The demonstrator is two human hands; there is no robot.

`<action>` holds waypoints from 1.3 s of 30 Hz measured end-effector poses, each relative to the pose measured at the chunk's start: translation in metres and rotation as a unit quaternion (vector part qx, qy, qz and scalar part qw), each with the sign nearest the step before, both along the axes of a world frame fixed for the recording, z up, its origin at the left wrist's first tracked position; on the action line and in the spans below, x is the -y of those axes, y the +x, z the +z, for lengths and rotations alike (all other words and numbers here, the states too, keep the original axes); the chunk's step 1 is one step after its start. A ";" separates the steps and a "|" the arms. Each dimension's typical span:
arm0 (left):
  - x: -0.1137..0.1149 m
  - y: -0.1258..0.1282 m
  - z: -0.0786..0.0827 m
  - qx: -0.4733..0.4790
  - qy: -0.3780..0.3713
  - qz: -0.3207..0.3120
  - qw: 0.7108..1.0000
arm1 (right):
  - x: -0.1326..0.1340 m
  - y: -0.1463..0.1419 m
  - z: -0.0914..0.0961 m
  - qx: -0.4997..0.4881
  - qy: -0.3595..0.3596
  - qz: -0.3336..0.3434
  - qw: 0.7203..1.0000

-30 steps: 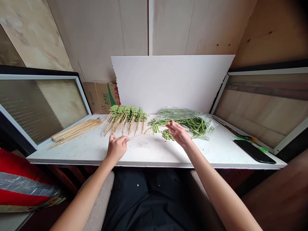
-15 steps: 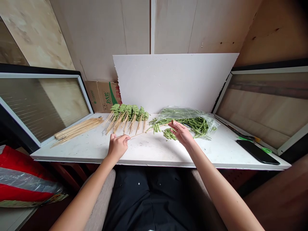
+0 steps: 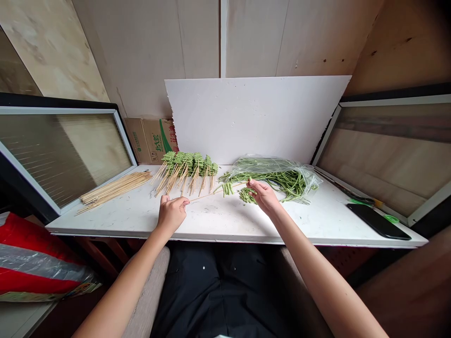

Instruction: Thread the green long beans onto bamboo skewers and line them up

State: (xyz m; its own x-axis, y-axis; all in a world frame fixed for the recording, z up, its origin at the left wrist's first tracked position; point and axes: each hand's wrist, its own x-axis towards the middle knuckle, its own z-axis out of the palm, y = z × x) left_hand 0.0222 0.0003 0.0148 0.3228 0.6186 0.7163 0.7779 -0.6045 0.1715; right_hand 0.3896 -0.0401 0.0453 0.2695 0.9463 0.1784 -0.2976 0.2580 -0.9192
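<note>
My left hand (image 3: 172,213) is closed on the blunt end of a bamboo skewer (image 3: 201,196), which slants up to the right above the table. Several short green bean pieces (image 3: 228,188) are threaded side by side along it. At the skewer's far tip, my right hand (image 3: 265,195) pinches a small piece of green bean between thumb and fingers. Below that hand lies a small heap of cut bean pieces (image 3: 246,195). Just behind is a clear plastic bag (image 3: 275,164) of long green beans (image 3: 292,183), partly spilling out.
Finished bean skewers (image 3: 190,164) are stacked at the back, sticks toward me. Bare bamboo skewers (image 3: 116,188) lie at the left of the white table (image 3: 225,230). A black phone (image 3: 377,220) and scissors (image 3: 352,195) lie right. A cardboard box (image 3: 150,141) stands behind.
My right hand has shifted slightly left along the skewer, its fingers closing in at the tip. My left hand has barely moved and keeps its hold.
</note>
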 end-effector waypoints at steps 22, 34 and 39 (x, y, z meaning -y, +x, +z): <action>0.012 0.012 0.005 0.041 0.002 0.006 0.999 | 0.000 -0.019 -0.004 -0.017 0.033 -0.113 0.993; 0.016 0.018 0.003 0.054 -0.016 0.004 0.998 | 0.002 -0.034 -0.005 -0.024 0.068 -0.171 0.983; 0.019 0.018 0.006 0.059 -0.003 0.001 0.998 | 0.004 -0.040 -0.006 -0.019 0.074 -0.181 0.980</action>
State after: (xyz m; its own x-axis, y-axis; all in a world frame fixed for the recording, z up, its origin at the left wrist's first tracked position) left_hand 0.0404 -0.0187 0.0209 0.2355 0.6233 0.7457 0.7528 -0.6023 0.2656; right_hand 0.3499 -0.0438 0.0395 0.5921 0.7517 0.2904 -0.1946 0.4830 -0.8537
